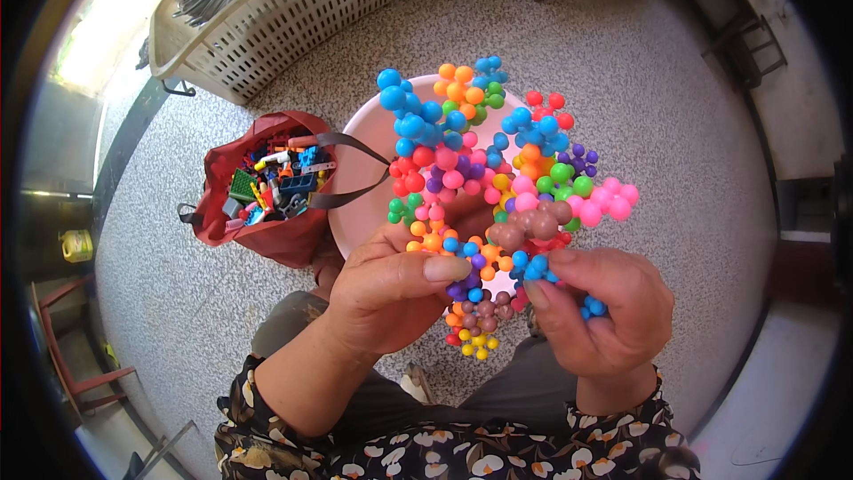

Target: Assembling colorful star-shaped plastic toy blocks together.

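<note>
A large linked cluster of knobbly ball-shaped building pieces [533, 222], in blue, pink, orange, green, brown and other colours, is held up before me. My left hand [378, 289] grips its lower left part, thumb pressed over orange, blue and purple pieces. With thumb and index finger my right hand [613, 307] pinches a blue knobbly piece [537, 268] at the cluster's lower right edge. Whether that piece is joined on, I cannot tell. More blue knobs [593, 307] show by the curled fingers of the same hand. The cluster hides some fingertips.
Behind the cluster stands a pale pink basin [357, 133]. To its left is a red fabric bag [267, 244] of mixed plastic bricks, with dark straps. A white slatted basket [275, 31] is at the far left, on speckled floor [693, 169]. My knees flank the work.
</note>
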Action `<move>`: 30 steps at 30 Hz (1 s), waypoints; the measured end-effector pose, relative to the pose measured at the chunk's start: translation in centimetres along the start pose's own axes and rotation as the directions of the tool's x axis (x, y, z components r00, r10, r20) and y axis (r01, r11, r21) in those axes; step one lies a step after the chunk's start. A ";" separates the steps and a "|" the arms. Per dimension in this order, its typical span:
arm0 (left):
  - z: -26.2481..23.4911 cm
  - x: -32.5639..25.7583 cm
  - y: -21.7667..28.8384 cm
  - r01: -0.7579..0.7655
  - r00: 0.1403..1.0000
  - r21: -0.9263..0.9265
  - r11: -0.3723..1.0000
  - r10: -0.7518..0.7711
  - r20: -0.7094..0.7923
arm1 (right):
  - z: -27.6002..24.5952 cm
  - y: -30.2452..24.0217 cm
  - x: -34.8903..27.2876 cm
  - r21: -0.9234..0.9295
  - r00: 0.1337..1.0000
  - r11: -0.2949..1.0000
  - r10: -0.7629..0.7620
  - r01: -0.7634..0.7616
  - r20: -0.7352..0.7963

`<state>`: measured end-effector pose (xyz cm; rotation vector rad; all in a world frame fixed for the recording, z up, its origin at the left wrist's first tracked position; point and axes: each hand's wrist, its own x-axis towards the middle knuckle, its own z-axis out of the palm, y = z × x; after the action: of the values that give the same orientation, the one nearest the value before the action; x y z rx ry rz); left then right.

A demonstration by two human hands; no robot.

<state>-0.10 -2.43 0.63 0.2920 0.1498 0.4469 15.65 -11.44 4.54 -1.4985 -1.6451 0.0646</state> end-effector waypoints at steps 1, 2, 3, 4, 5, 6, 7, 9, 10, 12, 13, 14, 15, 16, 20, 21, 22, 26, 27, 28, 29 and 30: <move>0.3 0.0 -0.1 -0.014 0.999 0.017 1.000 0.014 -0.034 | 0.1 0.0 0.0 0.006 1.000 1.000 0.001 -0.001 -0.003; 0.5 0.1 -0.1 -0.027 0.997 0.034 0.999 0.029 -0.068 | 0.2 0.1 0.0 0.012 1.000 1.000 0.003 -0.003 -0.006; 0.8 0.2 -0.2 -0.039 0.994 0.052 0.998 0.044 -0.102 | 0.3 0.3 -0.1 0.013 1.000 1.000 0.004 -0.004 -0.005; 1.0 0.3 -0.3 -0.051 0.989 0.070 0.996 0.060 -0.133 | 0.4 0.4 -0.2 0.027 1.000 1.000 0.001 -0.001 0.004; 1.1 0.3 -0.3 -0.061 0.984 0.088 0.994 0.075 -0.164 | 0.4 0.5 -0.3 0.041 1.000 0.999 -0.002 0.001 0.013; 1.1 0.2 -0.3 -0.061 0.984 0.087 0.994 0.075 -0.163 | 0.4 0.5 -0.2 0.040 1.000 0.999 -0.002 0.001 0.014; 1.0 0.1 -0.3 -0.050 0.977 0.057 0.997 0.061 -0.205 | 0.4 0.4 -0.2 0.043 0.999 0.999 0.019 -0.020 0.027; 0.3 -0.1 -0.2 -0.041 0.968 0.025 0.999 0.046 -0.245 | 0.4 0.3 -0.2 0.045 0.998 0.998 0.039 -0.041 0.040; -0.5 -0.1 -0.1 -0.022 0.992 -0.006 1.000 0.021 -0.126 | 0.4 0.3 -0.2 0.060 0.999 0.998 0.027 -0.029 0.032; -0.9 -0.2 -0.1 -0.001 1.000 -0.035 0.999 0.001 -0.004 | 0.6 0.6 -0.1 0.075 1.000 0.997 0.013 -0.015 0.025; -0.8 -0.1 -0.2 -0.026 1.000 0.001 1.000 0.026 -0.015 | 0.8 1.0 -0.2 0.090 1.000 0.996 -0.025 0.025 -0.006; -0.7 -0.1 -0.3 -0.050 0.998 0.037 0.998 0.051 -0.024 | 1.0 1.2 -0.2 0.103 0.997 0.993 -0.062 0.066 -0.037; -0.5 0.0 -0.4 -0.052 0.998 0.038 0.998 0.053 -0.025 | 0.8 1.2 -0.1 0.104 0.997 0.992 -0.064 0.068 -0.037; -0.4 0.2 -0.6 -0.072 0.997 0.033 0.997 0.073 -0.037 | 0.7 1.2 0.0 0.089 0.998 0.995 -0.054 0.055 -0.014; -0.1 0.1 -0.5 -0.033 0.964 0.123 0.992 0.064 -0.256 | 0.7 0.5 -0.1 0.074 0.999 0.997 0.033 -0.035 0.022; -0.3 0.1 -0.6 -0.034 0.965 0.122 0.992 0.065 -0.255 | 0.8 0.5 -0.1 0.072 0.999 0.997 0.032 -0.034 0.023; -0.7 0.0 -0.5 -0.001 0.969 0.097 0.995 0.024 -0.246 | 0.9 0.5 -0.1 0.072 0.999 0.996 0.041 -0.042 0.019; -0.6 0.1 -0.9 -0.023 0.952 0.034 0.999 0.033 -0.305 | 1.2 0.4 0.0 0.041 1.000 0.999 0.028 -0.028 0.002; -0.5 0.1 -0.9 -0.025 0.952 0.035 0.999 0.035 -0.305 | 1.2 0.3 0.0 0.042 1.000 0.999 0.026 -0.026 0.002; -0.5 0.1 -0.9 -0.030 0.951 0.029 0.999 0.037 -0.306 | 1.2 0.2 -0.1 0.041 0.999 0.998 0.041 -0.041 0.010; -0.5 0.2 -1.0 -0.034 0.951 0.022 0.999 0.039 -0.307 | 1.1 0.2 -0.1 0.039 0.998 0.998 0.056 -0.057 0.018; -0.5 0.2 -1.0 -0.035 0.951 0.022 0.999 0.040 -0.307 | 1.1 0.2 0.0 0.039 0.998 0.998 0.055 -0.056 0.018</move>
<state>0.33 -3.06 -0.21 0.2401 0.4536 0.5274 15.10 -10.84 3.73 -1.5178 -1.6065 0.1397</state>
